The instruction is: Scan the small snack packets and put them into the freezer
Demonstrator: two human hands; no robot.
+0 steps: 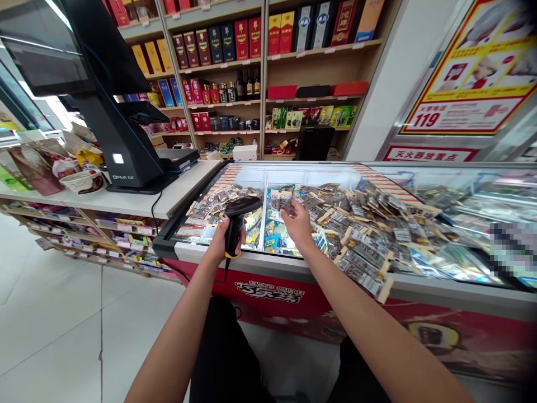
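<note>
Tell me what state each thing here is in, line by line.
Scanner: upright, gripped in the left hand
Small packet: at the right hand's fingertips
Other packets: heaped and spread on the freezer
Freezer's glass top: partly covered
Checkout terminal: standing on the counter

- on the freezer (268, 262): packets (364, 246), most of them toward the right
- above the left part of the freezer: scanner (243, 206), in the left hand (221, 242)
- right of the scanner: right hand (298, 224), around one packet (279, 199)
- left of the freezer: counter (180, 193), with register (130, 140) on top
- behind the freezer: shelves (263, 73), loaded with boxes (210, 47) and bottles (249, 85)
- right of the shelves: wall sign (465, 84)
</note>
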